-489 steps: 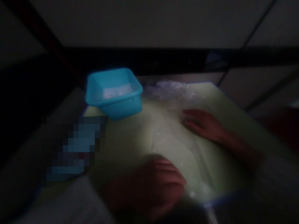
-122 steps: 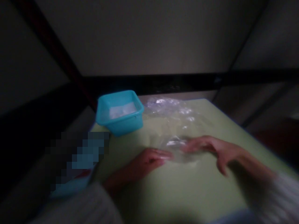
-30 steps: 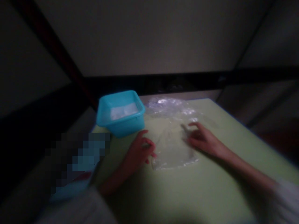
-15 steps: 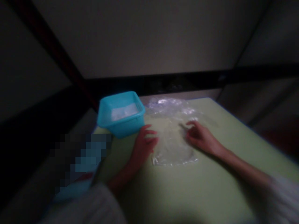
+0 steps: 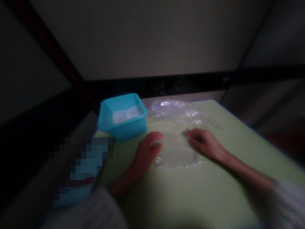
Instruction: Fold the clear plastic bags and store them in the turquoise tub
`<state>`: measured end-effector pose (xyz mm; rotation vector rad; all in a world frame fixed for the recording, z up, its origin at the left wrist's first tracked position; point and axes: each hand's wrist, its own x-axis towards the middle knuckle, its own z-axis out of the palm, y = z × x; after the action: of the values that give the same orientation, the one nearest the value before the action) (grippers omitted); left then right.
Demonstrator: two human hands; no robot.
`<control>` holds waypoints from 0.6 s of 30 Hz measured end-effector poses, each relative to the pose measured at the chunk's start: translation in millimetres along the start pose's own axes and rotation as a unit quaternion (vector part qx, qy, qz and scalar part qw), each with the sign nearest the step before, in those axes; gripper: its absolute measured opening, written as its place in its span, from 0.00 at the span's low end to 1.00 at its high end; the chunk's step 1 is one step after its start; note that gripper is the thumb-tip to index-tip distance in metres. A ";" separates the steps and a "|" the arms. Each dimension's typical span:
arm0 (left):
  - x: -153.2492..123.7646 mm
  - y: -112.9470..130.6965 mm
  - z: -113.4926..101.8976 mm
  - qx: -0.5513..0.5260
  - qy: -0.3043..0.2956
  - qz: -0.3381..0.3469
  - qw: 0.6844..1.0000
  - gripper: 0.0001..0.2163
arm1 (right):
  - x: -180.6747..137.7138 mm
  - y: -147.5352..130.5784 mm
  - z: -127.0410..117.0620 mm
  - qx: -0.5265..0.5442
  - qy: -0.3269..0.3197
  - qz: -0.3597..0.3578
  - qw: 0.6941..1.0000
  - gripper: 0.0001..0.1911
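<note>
A clear plastic bag (image 5: 177,154) lies flat on the pale green table (image 5: 190,194), its bottom edge toward me. My left hand (image 5: 147,148) is at the bag's left edge, fingers stretched out and thumb apart, with a gap between them. At the right edge, my right hand (image 5: 205,143) has its fingers curled and thumb and forefinger drawn together on the film. Dim light and blur hide the exact contact of the fingertips.
A turquoise plastic basin (image 5: 130,128) with white folded pieces (image 5: 126,114) in it stands to the left. Crumpled clear plastic (image 5: 171,106) spreads over the far table edge. A pixelated patch with light blue (image 5: 91,156) lies at lower left. A wall (image 5: 152,41) rises behind.
My left hand's fingers have moved slightly right over the bag's edge and come closer together. My right hand has dropped a little and its fingers have curled in. The basin stays put.
</note>
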<state>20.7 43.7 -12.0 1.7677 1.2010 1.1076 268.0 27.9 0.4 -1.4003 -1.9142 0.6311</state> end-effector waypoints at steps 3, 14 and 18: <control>-0.5 1.3 -0.2 0.031 0.003 0.020 0.999 0.13 | -0.5 1.5 0.2 0.015 -0.007 -0.005 1.000 0.14; -2.0 3.9 0.8 0.085 -0.005 0.030 0.996 0.15 | 5.4 3.9 -3.1 0.096 -0.007 0.026 0.995 0.15; -2.3 5.2 2.0 0.087 -0.006 0.030 0.996 0.15 | 5.4 2.2 0.2 0.104 -0.003 0.038 0.994 0.12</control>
<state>23.8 39.8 -8.7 1.9510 1.2764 1.0510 268.2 33.7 0.0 -1.3424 -1.7511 0.8469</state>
